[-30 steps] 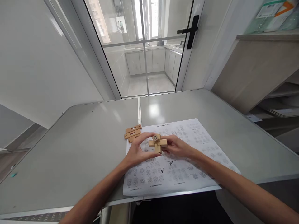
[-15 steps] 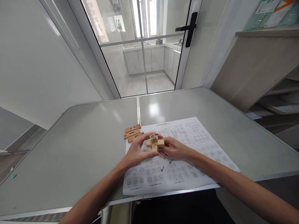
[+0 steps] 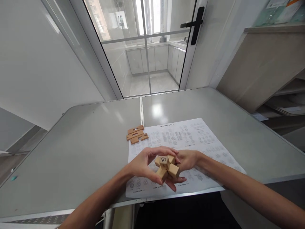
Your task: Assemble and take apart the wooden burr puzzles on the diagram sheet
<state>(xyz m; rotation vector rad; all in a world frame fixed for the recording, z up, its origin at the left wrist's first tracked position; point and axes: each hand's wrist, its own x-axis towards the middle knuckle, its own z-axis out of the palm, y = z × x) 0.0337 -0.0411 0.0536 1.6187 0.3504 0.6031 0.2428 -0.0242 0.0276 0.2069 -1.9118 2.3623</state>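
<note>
A wooden burr puzzle (image 3: 167,167) of interlocked pale blocks is held above the printed sheet (image 3: 207,136), a mark like a "G" on its upper block end. My left hand (image 3: 144,163) curves around its left side, thumb at the near block and fingers over the far side. From the right, my right hand (image 3: 188,160) supports it, with fingers passing underneath and tips showing at the near side. Part of that grip is hidden by the puzzle. Several loose notched wooden pieces (image 3: 135,134) lie at the sheet's far left corner.
The grey table (image 3: 95,143) has a seam running toward a glass door (image 3: 164,57) with a black handle (image 3: 196,25). A wooden shelf unit (image 3: 257,70) stands to the right. A small green object (image 3: 13,178) sits at the far left table edge.
Both hands have brought the burr puzzle nearer to me and slightly right, and it has turned. My right hand has shifted under it. The loose pieces are now uncovered.
</note>
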